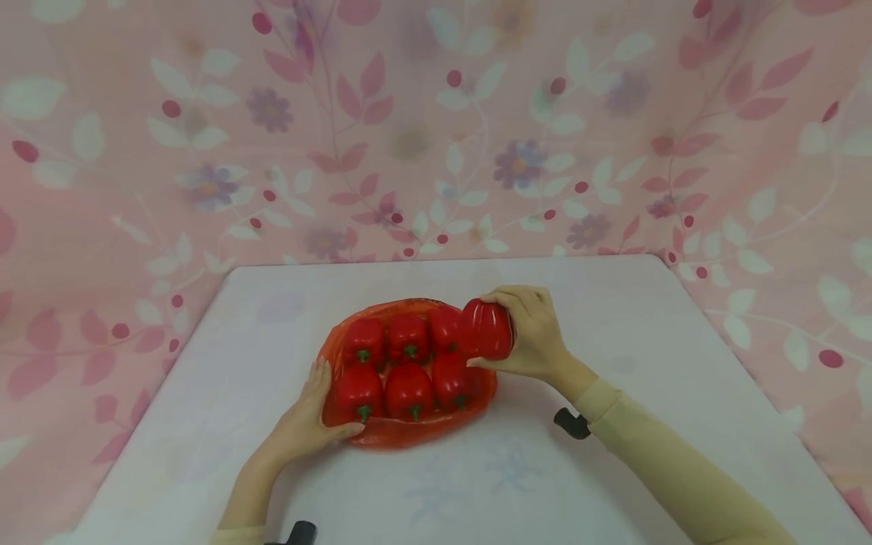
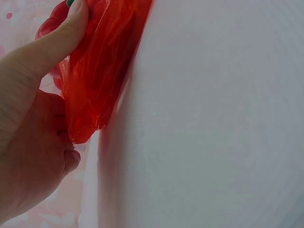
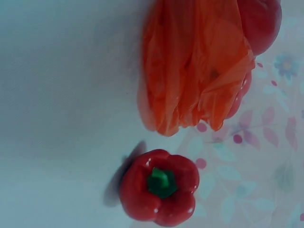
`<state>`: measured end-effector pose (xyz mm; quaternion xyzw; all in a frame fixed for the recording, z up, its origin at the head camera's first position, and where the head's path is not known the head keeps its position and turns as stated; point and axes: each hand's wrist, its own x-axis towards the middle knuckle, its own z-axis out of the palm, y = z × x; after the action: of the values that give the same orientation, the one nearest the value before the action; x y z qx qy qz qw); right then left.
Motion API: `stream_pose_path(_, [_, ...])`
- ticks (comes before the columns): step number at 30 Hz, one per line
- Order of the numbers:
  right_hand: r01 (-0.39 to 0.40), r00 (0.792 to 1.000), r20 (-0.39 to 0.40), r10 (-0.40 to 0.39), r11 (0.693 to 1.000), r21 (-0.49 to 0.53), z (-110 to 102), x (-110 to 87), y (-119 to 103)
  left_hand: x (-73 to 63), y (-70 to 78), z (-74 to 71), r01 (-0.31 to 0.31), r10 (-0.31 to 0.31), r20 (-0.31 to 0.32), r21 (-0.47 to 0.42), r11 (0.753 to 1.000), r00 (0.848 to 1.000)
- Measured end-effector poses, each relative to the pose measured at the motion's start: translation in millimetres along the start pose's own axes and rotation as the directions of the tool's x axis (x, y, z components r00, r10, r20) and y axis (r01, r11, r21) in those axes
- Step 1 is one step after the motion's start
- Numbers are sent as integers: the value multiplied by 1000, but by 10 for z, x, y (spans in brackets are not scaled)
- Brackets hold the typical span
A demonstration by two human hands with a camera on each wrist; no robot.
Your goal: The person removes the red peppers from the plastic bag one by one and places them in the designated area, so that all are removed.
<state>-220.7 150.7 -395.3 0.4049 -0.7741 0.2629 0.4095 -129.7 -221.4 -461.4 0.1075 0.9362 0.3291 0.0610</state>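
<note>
Steady on one side, gentle on other

The right hand (image 1: 534, 333) grips a glossy red bell pepper (image 1: 486, 331) at the right edge of an orange plastic bag (image 1: 402, 436); the left hand (image 1: 312, 420), thumb spread, rests against its left side. Better keep the pepper raised, not knocking the six similar red peppers (image 1: 409, 390) inside. The white counter (image 1: 545, 492) lies beneath.

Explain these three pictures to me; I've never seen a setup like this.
There is no machine here, only a person's bare left hand and right hand. The wide picture looks forward and down from the head; the closer two are taken from the left and right wrists. On the pale table, six red peppers sit in an orange-red plastic bag. The left hand holds the bag's edge, while the right hand's fingers grip another red pepper at the bag's right end.
</note>
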Motion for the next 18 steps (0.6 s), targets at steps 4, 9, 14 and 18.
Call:
stream_pose_path(4, [-26,1000,14,26,1000,-13,-52,-76,47,-11,7,-6,10,-10,4,-8,1000,1000])
stream_pose_path(9, [-66,997,33,66,998,-21,-133,-160,84,-11,0,-7,20,-20,10,-2,1000,1000])
stream_pose_path(14, [-80,996,38,82,996,-34,-217,-226,138,0,-9,5,31,-31,13,6,1000,999])
stream_pose_path(18, [-85,995,54,88,994,-61,-273,-291,179,9,-9,10,30,-30,11,3,1000,1000])
